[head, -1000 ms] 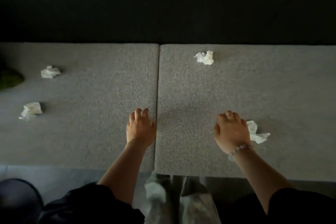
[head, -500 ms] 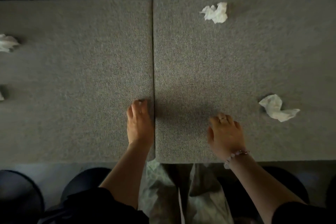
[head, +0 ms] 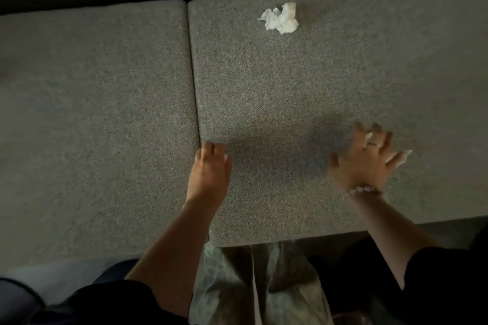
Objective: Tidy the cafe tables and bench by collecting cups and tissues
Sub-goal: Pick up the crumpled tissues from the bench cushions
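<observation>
The right hand [head: 365, 158], short of the crumpled white tissue [head: 403, 157] 0.5 seconds ago, now covers it on the grey fabric bench cushion [head: 290, 82], fingers spread wide, so pickup looks near. The left hand [head: 211, 169] lies curled; I cannot tell whether it holds anything.

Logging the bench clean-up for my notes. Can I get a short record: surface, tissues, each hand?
surface: two grey bench cushions, seam between
far tissue: crumpled, near right cushion's back edge, untouched
near tissue: under the right hand, edge showing
right hand: fingers spread over near tissue, blurred
left hand: fingers curled beside seam; contents unclear
</observation>
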`<state>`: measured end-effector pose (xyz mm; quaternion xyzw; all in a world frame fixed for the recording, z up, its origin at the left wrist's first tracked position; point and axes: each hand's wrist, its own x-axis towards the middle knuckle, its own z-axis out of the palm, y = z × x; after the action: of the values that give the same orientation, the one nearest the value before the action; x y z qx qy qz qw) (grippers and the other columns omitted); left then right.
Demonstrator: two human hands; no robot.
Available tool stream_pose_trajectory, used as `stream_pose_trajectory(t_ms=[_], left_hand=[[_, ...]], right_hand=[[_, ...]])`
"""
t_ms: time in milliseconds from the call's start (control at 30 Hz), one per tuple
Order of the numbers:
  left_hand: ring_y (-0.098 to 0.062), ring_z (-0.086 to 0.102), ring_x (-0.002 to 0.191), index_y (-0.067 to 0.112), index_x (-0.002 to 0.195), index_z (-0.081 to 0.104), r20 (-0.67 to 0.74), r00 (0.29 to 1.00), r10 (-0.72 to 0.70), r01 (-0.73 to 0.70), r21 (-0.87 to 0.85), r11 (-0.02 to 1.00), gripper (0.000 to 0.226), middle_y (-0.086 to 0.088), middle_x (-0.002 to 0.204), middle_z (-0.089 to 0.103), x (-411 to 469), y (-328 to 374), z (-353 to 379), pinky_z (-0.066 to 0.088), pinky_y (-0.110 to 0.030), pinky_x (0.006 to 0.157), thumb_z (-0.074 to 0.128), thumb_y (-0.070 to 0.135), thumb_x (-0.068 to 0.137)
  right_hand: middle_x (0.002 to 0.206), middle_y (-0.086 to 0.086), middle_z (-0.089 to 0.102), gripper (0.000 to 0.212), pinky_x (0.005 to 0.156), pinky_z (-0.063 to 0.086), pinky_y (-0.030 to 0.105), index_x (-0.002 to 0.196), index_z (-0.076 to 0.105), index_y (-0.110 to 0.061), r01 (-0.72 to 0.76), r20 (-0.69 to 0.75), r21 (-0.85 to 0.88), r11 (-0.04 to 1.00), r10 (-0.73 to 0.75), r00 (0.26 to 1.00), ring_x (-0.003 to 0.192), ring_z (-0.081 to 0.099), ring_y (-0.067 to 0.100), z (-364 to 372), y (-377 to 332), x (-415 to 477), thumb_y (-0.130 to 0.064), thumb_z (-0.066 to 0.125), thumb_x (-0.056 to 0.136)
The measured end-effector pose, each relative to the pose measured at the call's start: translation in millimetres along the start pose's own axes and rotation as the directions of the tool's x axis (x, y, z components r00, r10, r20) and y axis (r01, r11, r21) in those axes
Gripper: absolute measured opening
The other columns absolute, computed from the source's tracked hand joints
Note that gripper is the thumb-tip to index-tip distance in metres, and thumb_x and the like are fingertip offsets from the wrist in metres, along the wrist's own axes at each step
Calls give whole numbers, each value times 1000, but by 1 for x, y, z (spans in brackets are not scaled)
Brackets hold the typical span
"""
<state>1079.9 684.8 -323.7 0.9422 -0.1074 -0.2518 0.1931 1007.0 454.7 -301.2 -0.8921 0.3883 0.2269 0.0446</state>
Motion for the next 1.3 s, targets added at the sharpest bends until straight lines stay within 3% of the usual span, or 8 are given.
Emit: stream_pose_trajectory(t_ms=[167, 267, 367, 500, 767, 867, 1033, 1300], left_hand=[[-24, 49, 109, 2, 119, 54, 44, 996, 73, -74, 21, 997, 26, -14, 119, 48, 3, 14, 9, 44, -28, 84, 46, 16, 98], [-24, 49, 106, 2, 117, 55, 51, 993, 107, -109, 37, 993, 25, -14, 117, 49, 5, 20, 11, 40, -24, 79, 48, 16, 98], [-26, 51, 102, 0, 112, 57, 48, 989, 141, -143, 47, 989, 23, -17, 113, 52, 10, 29, 11, 44, -29, 79, 53, 15, 95], [-24, 51, 105, 1, 115, 56, 46, 983, 179, -182, 69, 981, 27, -14, 117, 50, 19, 41, 9, 45, -26, 78, 52, 19, 96], [-21, 48, 108, 3, 119, 53, 79, 975, 207, -215, 106, 971, 30, -13, 121, 47, 26, 53, 7, 45, -26, 83, 48, 23, 97], [-21, 47, 110, 4, 121, 52, 68, 977, 204, -210, 109, 972, 31, -12, 123, 47, 26, 58, 5, 46, -27, 85, 48, 24, 98], [-25, 51, 106, 4, 118, 55, 39, 978, 204, -207, 134, 969, 30, -14, 118, 51, 19, 62, -3, 48, -31, 80, 52, 24, 96], [-20, 46, 120, 10, 133, 41, 84, 989, 122, -135, 182, 974, 37, -8, 128, 49, -20, 66, -37, 45, -30, 92, 43, 26, 99]], right_hand=[[158, 6, -2, 80, 110, 5, 63, 149, 10, -31, -325, 72, 141, 935, 318, 945, 142, -8, 39, 3, 11, 28, -57, 52, 85], [157, 8, 2, 70, 108, 23, 61, 146, 18, -30, -369, 130, 214, 904, 348, 928, 140, 5, 42, 12, 13, 32, -57, 47, 88], [143, 24, 26, 54, 99, 41, 53, 135, 32, -14, -292, 130, 237, 927, 267, 955, 130, 30, 45, 19, 13, 30, -45, 46, 92], [140, 30, 33, 55, 101, 37, 43, 135, 34, 5, -184, 82, 121, 975, 175, 981, 131, 31, 41, 19, 10, 23, -29, 48, 95], [129, 21, 45, 36, 96, 42, 35, 125, 50, -3, 106, 68, 223, 969, -124, 990, 120, 42, 31, 8, -12, 24, -1, 51, 89], [130, 16, 44, 32, 96, 41, 33, 124, 50, -7, 278, 26, 182, 943, -288, 957, 120, 41, 27, 5, -21, 19, -9, 48, 93], [131, 17, 46, 41, 94, 40, 33, 115, 56, -9, 389, -65, 141, 910, -384, 921, 118, 43, 28, -1, -30, 8, -41, 41, 94], [123, 26, 54, 25, 88, 47, 41, 110, 60, 5, 529, -83, 71, 846, -523, 848, 108, 53, 37, -14, -52, -21, -8, 49, 92]])
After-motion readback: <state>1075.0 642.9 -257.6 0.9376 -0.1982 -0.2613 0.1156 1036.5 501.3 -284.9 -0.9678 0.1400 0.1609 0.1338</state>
